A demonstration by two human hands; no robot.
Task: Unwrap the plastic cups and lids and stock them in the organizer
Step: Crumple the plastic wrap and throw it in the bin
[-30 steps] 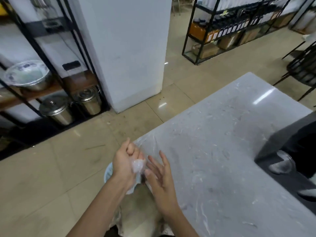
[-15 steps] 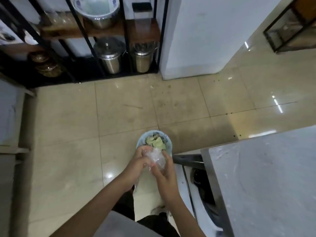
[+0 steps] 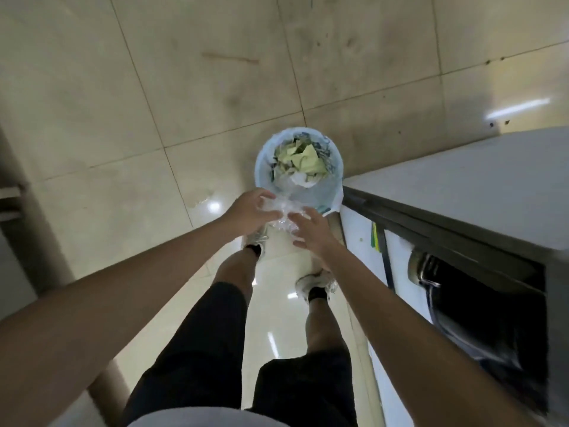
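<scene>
Looking straight down: a crumpled wad of clear plastic wrap [image 3: 284, 214] is held between both hands, just short of the waste bin [image 3: 334, 188] at 12 o'clock. Judged step: wrapper disposal, a side job of unwrapping; the cups, lids and organizer are not in view, so stocking progress cannot be judged.

Why held so: the wrap is light and springy, so it is balled up and carried with two hands to stop it unfolding or drifting before release. The bin sits on the tiled floor [image 3: 154, 103], tight against the counter corner [image 3: 462, 180] at 2 o'clock, already part full of paper scraps, lined with a pale blue bag.

Pose: both forearms are extended forward and down, converging over the feet. The left hand [image 3: 251, 211] is at 11 o'clock of the wad, fingers curled around it. The right hand [image 3: 311, 231] is at 5 o'clock of the wad, fingers spread and fairly straight, fingertips touching the plastic rather than clamping it. Motion blur softens the fingertips, so exact contact on the right is uncertain.

Risk, as a judgement: the wad is near the rim, not over the centre; an early drop could miss.
</scene>
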